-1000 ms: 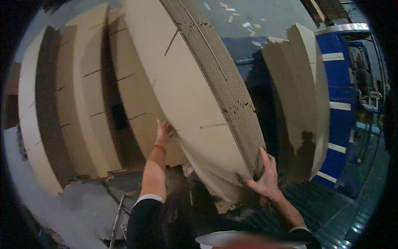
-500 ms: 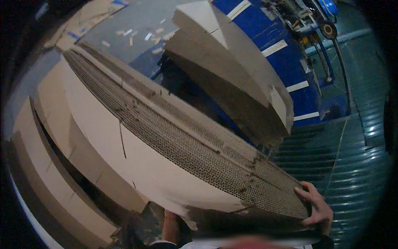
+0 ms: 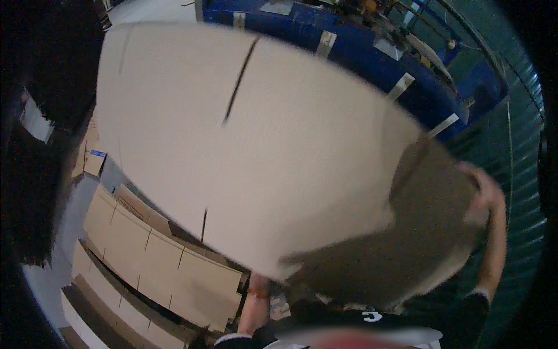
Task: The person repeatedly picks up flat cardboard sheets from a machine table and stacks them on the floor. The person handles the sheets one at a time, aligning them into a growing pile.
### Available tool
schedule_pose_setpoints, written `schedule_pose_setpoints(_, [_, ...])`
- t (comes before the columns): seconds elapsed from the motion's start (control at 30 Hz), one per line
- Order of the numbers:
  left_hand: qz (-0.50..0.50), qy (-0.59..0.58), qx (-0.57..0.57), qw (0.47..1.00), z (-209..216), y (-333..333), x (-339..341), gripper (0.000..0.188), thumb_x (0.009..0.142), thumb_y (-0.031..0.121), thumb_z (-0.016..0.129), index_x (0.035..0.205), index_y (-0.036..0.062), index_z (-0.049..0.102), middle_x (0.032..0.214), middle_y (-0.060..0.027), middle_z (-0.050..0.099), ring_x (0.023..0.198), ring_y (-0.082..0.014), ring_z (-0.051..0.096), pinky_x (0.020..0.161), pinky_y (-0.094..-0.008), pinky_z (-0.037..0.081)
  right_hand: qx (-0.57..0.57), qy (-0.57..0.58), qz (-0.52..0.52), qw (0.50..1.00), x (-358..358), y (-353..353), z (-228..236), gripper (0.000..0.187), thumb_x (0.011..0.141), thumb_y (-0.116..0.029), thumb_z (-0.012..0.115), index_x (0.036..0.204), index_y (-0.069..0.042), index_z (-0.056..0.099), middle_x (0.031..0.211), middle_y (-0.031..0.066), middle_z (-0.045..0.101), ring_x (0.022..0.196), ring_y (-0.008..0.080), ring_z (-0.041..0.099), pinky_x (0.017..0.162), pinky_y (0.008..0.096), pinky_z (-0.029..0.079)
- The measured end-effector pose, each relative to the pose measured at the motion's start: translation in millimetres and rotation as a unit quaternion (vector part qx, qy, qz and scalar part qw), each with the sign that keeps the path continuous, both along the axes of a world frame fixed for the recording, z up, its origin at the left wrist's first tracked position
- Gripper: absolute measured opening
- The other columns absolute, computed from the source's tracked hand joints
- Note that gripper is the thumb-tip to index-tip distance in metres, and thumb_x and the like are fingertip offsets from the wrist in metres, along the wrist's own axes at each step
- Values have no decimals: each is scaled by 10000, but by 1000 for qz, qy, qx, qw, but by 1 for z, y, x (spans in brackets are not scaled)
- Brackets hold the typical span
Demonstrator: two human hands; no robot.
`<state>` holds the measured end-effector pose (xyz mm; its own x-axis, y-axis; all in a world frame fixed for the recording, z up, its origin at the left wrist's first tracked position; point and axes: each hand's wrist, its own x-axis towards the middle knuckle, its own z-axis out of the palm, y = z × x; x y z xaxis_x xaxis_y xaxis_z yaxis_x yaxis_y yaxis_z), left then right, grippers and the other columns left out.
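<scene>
A big stack of flat cardboard sheets [image 3: 261,145] fills the middle of the head view, its broad pale face turned up toward me. Two dark slots cut into that face, and a shadow covers its near right part. At the right end, my right hand [image 3: 487,189] is closed on the stack's edge, slightly blurred. My left hand [image 3: 260,284] reaches under the near edge; its wrist shows, but the fingers are hidden beneath the cardboard.
More slotted cardboard stacks [image 3: 157,244] lie at the lower left. Beyond the held stack stands a blue machine [image 3: 363,67] with pale strips along it. A green ribbed surface [image 3: 523,192] runs down the right side. A small cardboard piece [image 3: 93,160] lies at the far left.
The stack has tipped and swung up, so its broad face shows where the corrugated edges were. My right hand has moved up and outward with it. The other cardboard beyond is now hidden.
</scene>
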<state>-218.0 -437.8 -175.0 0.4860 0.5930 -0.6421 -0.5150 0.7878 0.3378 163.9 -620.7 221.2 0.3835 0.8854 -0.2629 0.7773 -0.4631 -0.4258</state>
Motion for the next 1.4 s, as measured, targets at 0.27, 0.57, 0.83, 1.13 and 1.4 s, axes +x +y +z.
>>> schedule_pose_setpoints(0.27, [-108, 87, 48, 989, 37, 107, 139, 400, 931, 356, 379, 1193, 60, 440, 1089, -98, 494, 945, -219, 478, 884, -415, 366, -40, -493, -22, 869, 156, 87, -107, 571, 734, -213, 583, 1257, -48, 427, 1288, 182, 423, 1160, 325, 421, 946, 366, 359])
schedule_pose_setpoints(0.57, [-202, 110, 217, 949, 9, 299, 219, 769, 763, 737, 324, 1187, 111, 468, 892, -87, 524, 732, -240, 469, 655, -436, 406, 217, -427, -160, 863, 34, 120, -342, 685, 831, -416, 486, 1377, -75, 251, 1442, 191, 149, 1321, 395, 141, 1038, 525, 168])
schedule_pose_setpoints(0.83, [-143, 169, 425, 878, -13, 278, 216, 529, 795, 275, 601, 1250, 77, 418, 1105, -94, 525, 977, -232, 497, 719, -368, 493, 359, -484, -27, 797, 88, 136, -385, 608, 888, -505, 329, 1314, -73, 346, 1344, 185, 346, 1193, 411, 352, 957, 533, 290])
schedule_pose_setpoints(1.13, [-268, 445, 371, 770, -219, -24, -76, 350, 837, 232, 510, 1127, 39, 486, 902, -125, 598, 803, -264, 579, 693, -369, 468, 394, -497, -18, 772, -9, 148, -441, 484, 896, -322, 456, 1282, -39, 386, 1294, 235, 396, 1115, 393, 446, 932, 482, 360])
schedule_pose_setpoints(1.4, [7, 549, -297, 781, -252, -288, -446, 451, 855, 436, 493, 1118, 71, 528, 977, -79, 617, 878, -187, 593, 697, -322, 481, -345, 137, 251, 894, -329, 156, -594, 523, 883, -372, 463, 1239, 11, 454, 1286, 167, 454, 1209, 295, 405, 1008, 359, 298])
